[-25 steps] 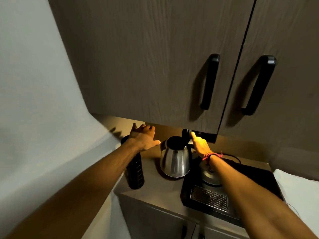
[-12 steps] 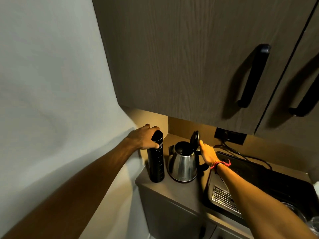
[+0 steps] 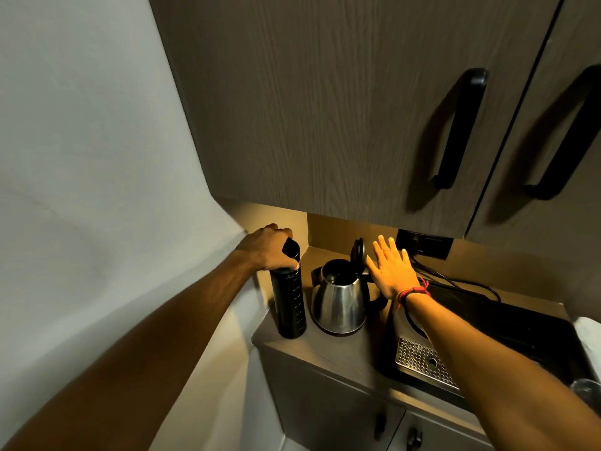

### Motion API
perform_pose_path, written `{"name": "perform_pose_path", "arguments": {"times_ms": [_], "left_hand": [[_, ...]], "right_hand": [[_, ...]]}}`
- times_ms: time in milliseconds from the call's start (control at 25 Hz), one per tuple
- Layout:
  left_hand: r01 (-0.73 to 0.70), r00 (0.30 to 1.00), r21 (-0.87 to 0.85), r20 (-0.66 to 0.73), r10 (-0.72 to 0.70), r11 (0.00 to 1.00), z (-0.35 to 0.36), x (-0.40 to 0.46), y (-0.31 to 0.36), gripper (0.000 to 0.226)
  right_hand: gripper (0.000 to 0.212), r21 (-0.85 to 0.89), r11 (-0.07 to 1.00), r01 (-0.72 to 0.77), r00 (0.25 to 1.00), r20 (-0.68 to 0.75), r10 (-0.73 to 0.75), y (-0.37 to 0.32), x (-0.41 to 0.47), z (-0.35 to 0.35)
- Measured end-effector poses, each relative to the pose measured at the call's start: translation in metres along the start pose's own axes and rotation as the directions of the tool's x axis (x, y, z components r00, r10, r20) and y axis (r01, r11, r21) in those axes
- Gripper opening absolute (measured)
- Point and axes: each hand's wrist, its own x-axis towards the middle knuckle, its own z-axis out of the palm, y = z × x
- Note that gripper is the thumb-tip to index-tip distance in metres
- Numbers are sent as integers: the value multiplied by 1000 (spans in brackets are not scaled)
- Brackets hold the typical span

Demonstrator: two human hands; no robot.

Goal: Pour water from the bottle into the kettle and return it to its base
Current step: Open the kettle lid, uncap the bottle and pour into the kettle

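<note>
Countertop (image 3: 344, 356) under dark cabinets, kettle (image 3: 340, 299) as landmark, standing off its base with lid (image 3: 357, 255) raised. Just left of it, bottle (image 3: 289, 301) upright, left hand (image 3: 268, 252) closed over its cap. Just right, right hand (image 3: 392, 271) spread, holding nothing. Uncapping goes best with the bottle kept planted and vertical

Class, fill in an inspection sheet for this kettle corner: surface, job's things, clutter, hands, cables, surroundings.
Surface: brown countertop, dimly lit.
Job's things: black bottle upright, capped; steel kettle beside it on the counter, lid open.
Clutter: black tray with metal grate.
Hands: left hand grips the bottle top; right hand open, near the lid.
Cables: black cord from wall socket.
Surroundings: cabinet doors overhead.
</note>
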Motion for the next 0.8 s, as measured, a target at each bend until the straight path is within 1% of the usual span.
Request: {"name": "perform_pose_path", "arguments": {"times_ms": [40, 80, 120, 160, 200, 240, 280, 320, 360, 440, 520, 600, 680, 760, 800], "left_hand": [[39, 994, 49, -104, -34, 998, 2, -1, 4, 72], [65, 973, 92, -226, -42, 994, 4, -1, 9, 75], [47, 940, 120, -340, -3, 992, 8, -2, 16, 77], [-26, 903, 140, -421, 83, 990, 14, -2, 24, 78], [-133, 879, 143, -439, 184, 981, 26, -4, 35, 78], [-246, 878, 117, -395, 273, 962, 44, -8, 48, 77], [-330, 891, 76, -303, 338, 941, 66, -14, 61, 74], [-372, 907, 33, -196, 371, 927, 92, -20, 74, 71], [-378, 922, 5, -92, 377, 926, 119, -27, 85, 69], [-338, 938, -19, 74, 339, 941, 168, -38, 100, 66], [-289, 943, -18, 164, 288, 957, 199, -43, 107, 68], [-242, 950, -38, 193, 245, 969, 216, -45, 110, 71], [-237, 952, -13, 198, 235, 971, 224, -45, 114, 70], [-267, 956, 79, 150, 253, 961, 224, -44, 117, 72], [-287, 957, 121, 84, 279, 950, 221, -44, 117, 73]], "right_hand": [[69, -13, 1000, -3, 1000, 1, 3, 1, 0, 1], [69, -21, 1000, -10, 1000, 1, 10, 2, -1, 2], [69, -24, 1000, -13, 1000, -1, 13, 2, -1, 4], [70, -22, 1000, -18, 1000, -4, 18, 2, -1, 4], [70, -18, 1000, -22, 1000, -1, 22, 2, -1, 5], [69, -18, 1000, -26, 1000, 5, 26, 2, -1, 6], [68, -25, 999, -24, 1000, 5, 25, 1, 0, 6], [67, -40, 999, -17, 1000, 11, 18, 1, 1, 6], [65, -62, 998, -9, 1000, 28, 11, 1, 2, 6], [63, -108, 994, 0, 998, 69, 7, 2, 2, 7], [62, -143, 990, -4, 995, 97, 18, 2, 4, 7], [62, -157, 988, -5, 993, 119, 24, 2, 5, 8], [62, -157, 988, -4, 991, 134, 26, 3, 4, 8], [63, -181, 983, 20, 990, 143, 6, 5, 3, 10], [66, -206, 978, 43, 990, 143, -13, 6, 3, 11]]}}
